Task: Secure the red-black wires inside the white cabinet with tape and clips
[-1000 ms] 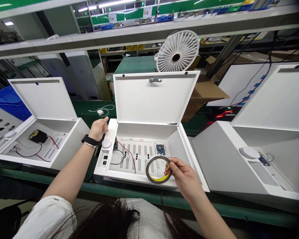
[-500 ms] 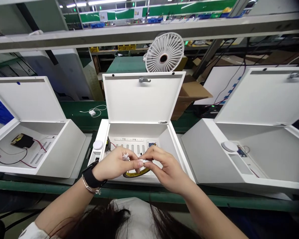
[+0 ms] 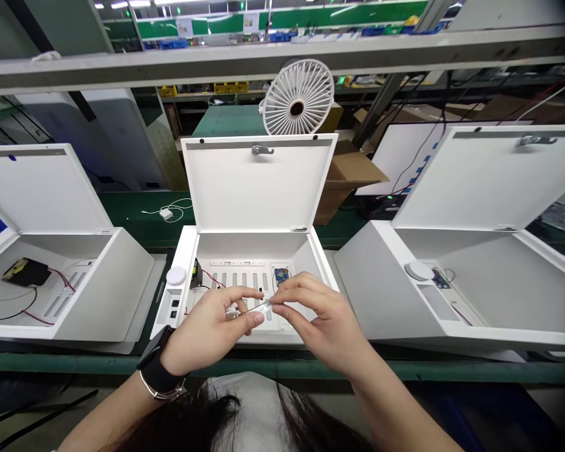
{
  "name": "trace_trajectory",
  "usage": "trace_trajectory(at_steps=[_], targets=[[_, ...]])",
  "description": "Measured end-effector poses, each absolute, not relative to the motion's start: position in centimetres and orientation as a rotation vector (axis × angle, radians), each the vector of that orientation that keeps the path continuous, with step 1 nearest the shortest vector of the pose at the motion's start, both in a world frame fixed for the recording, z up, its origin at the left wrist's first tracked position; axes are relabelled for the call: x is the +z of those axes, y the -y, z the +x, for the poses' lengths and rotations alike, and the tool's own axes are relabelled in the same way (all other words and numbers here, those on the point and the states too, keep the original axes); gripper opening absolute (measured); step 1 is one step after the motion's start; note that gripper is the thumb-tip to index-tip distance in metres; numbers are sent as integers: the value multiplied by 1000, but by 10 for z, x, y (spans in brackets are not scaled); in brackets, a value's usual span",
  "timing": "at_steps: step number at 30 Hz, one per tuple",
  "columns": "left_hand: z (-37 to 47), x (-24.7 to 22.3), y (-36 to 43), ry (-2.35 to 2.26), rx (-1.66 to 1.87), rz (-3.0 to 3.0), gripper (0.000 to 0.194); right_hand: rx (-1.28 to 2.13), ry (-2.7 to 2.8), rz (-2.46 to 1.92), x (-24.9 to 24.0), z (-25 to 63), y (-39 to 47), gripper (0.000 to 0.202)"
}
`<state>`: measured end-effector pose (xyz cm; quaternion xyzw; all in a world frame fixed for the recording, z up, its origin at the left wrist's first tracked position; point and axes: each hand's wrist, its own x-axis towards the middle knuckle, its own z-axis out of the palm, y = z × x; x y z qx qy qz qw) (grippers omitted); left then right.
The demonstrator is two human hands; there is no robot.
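In the head view my left hand is half curled around a small crumpled white piece, its thumb and index finger apart. My right hand pinches a thin, small white piece between thumb and fingertips; its exact kind is too small to tell. Both hands hover over the front of the middle white box, whose lid stands raised. Inside it are a blue circuit board, a black part with red wires, and a slotted floor partly covered by my hands.
Similar white boxes with raised lids stand at left and right. Behind are a white fan, a cardboard box and a white plug with cable on the green bench. A metal beam crosses above.
My left thumb and index finger have parted from the white piece in my right hand. The curved black-and-yellow strip under my hands is out of sight. The view has shifted slightly right.
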<state>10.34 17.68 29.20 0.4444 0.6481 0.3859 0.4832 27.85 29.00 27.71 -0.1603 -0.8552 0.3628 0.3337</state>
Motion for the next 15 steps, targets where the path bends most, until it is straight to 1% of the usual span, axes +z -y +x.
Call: trace_trajectory(at_steps=[2, 3, 8, 12, 15], targets=[[104, 291, -177, -1556, 959, 1090, 36, 904, 2230, -410, 279, 278, -288, 9], [105, 291, -177, -1546, 965, 1087, 34, 884, 2229, -403, 280, 278, -287, 9], [109, 289, -181, -1519, 1025, 1024, 17, 788, 2230, -391, 284, 281, -281, 11], [111, 287, -184, -1483, 1075, 993, 16, 721, 2231, -409, 284, 281, -280, 13], [112, 285, -186, -1520, 1076, 1000, 17, 637, 2218, -438, 285, 281, -280, 23]])
